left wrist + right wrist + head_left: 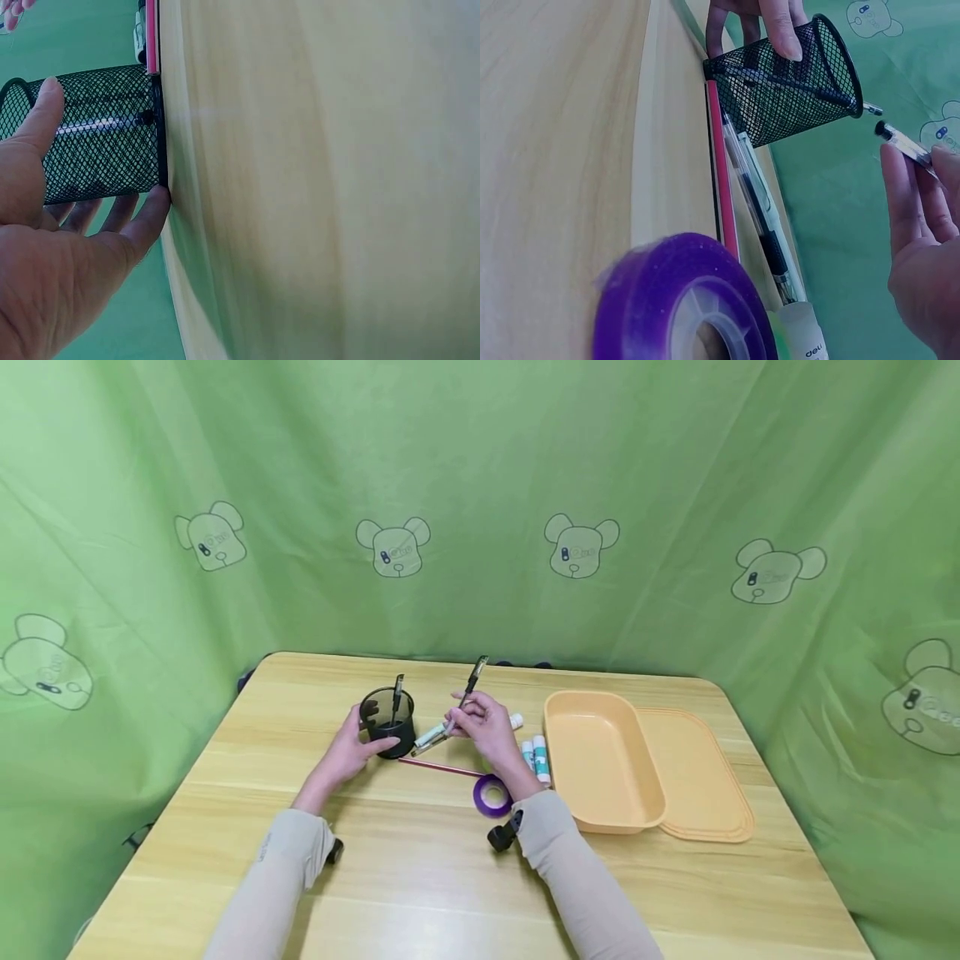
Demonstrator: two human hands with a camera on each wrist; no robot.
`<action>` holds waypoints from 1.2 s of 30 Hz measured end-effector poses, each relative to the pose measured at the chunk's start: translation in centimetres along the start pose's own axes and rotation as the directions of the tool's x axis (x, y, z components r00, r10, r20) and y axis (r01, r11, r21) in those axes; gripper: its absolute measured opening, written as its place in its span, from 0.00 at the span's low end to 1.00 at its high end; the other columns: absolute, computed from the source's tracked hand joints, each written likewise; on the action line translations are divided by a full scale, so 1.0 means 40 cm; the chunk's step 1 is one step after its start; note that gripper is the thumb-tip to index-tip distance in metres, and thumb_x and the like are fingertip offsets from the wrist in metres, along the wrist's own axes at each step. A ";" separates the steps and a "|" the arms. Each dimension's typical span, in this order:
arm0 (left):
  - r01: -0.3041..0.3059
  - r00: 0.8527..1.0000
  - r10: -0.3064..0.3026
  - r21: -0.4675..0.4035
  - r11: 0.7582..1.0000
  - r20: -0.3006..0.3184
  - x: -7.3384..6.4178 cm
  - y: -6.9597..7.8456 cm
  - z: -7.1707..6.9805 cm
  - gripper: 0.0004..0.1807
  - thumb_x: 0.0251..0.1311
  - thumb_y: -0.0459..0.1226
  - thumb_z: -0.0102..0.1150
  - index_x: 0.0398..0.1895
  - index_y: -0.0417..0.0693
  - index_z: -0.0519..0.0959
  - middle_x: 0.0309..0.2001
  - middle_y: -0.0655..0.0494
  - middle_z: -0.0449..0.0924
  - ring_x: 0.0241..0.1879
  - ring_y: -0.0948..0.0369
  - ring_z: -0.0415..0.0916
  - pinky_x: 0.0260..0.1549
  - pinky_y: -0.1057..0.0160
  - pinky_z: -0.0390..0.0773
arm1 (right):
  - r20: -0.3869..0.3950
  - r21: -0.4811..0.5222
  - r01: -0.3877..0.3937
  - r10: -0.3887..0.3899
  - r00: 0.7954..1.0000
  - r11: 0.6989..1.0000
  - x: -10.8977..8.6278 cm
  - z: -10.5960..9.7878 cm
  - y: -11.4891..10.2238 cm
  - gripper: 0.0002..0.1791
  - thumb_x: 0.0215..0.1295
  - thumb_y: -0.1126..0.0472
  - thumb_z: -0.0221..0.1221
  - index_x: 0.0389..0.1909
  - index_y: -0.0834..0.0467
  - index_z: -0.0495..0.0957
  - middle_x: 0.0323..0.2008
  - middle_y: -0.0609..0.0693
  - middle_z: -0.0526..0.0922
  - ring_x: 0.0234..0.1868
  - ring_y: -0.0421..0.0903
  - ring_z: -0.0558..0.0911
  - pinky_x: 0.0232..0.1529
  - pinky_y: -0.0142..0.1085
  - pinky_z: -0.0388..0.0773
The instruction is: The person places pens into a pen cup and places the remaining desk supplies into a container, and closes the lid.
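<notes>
1. Your right hand [486, 727] is nearly closed, thumb and fingers pinching a pen [472, 681]; this is above the bench [405, 877], left of its middle and nearer the far edge.
2. That pen's long axis slants: the black upper end points up towards the far edge, while the lower end slopes down towards the bench's left side.
3. Your left hand [348, 752] is partly open, curved round a black mesh cup [401, 739], thumb on the near side.
4. The cup stands upright, mouth up, between the right hand and the bench's left edge; a second pen [397, 693] leans inside, its end above the rim.
5. Beside its base lie a third pen [756, 202] and a red pencil [442, 767], the pencil roughly along the far edge's direction.
6. Towards the right edge, an orange box [600, 760] sits open side up, just beside two glue sticks [541, 758].
</notes>
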State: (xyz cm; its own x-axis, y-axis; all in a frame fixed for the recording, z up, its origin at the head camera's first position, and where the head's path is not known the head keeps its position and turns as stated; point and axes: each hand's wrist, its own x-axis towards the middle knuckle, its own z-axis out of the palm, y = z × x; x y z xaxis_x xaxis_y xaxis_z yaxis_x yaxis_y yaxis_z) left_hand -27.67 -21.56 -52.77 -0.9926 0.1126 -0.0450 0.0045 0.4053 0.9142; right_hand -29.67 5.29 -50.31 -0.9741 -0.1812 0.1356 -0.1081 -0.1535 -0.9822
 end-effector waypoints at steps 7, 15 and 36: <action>0.006 1.000 -0.006 0.002 1.000 0.004 -0.001 0.000 -0.003 0.55 0.60 0.49 0.74 0.82 0.47 0.49 0.78 0.37 0.59 0.79 0.40 0.54 0.79 0.37 0.50 | -0.030 0.036 -0.028 0.030 0.999 0.999 0.000 0.000 0.005 0.23 0.68 0.74 0.63 0.63 0.68 0.74 0.34 0.47 0.85 0.34 0.46 0.88 0.35 0.34 0.90; 0.004 1.000 -0.004 0.013 1.000 0.012 -0.004 0.005 -0.007 0.54 0.61 0.47 0.73 0.81 0.46 0.49 0.78 0.37 0.59 0.79 0.39 0.53 0.80 0.38 0.50 | -0.035 -0.016 -0.035 0.035 0.999 0.999 0.000 0.009 0.006 0.23 0.67 0.74 0.64 0.63 0.71 0.74 0.43 0.55 0.84 0.36 0.40 0.84 0.38 0.35 0.90; -0.002 1.000 0.000 -0.094 0.996 -0.015 0.016 0.014 -0.007 0.60 0.49 0.33 0.80 0.81 0.46 0.51 0.78 0.39 0.57 0.75 0.36 0.58 0.75 0.34 0.60 | -0.094 0.032 0.001 0.002 0.996 0.999 0.018 0.055 -0.006 0.23 0.71 0.73 0.59 0.63 0.62 0.63 0.48 0.59 0.78 0.43 0.48 0.83 0.44 0.41 0.90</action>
State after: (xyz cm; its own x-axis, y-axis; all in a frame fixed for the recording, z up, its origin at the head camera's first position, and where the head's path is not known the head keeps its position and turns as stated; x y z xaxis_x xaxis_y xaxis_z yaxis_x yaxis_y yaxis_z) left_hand -28.32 -21.54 -52.18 -0.9944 0.0988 -0.0387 -0.0053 0.3177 0.9482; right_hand -29.91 3.04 -49.67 -0.9887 -0.0892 0.1207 -0.1026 -0.1849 -0.9774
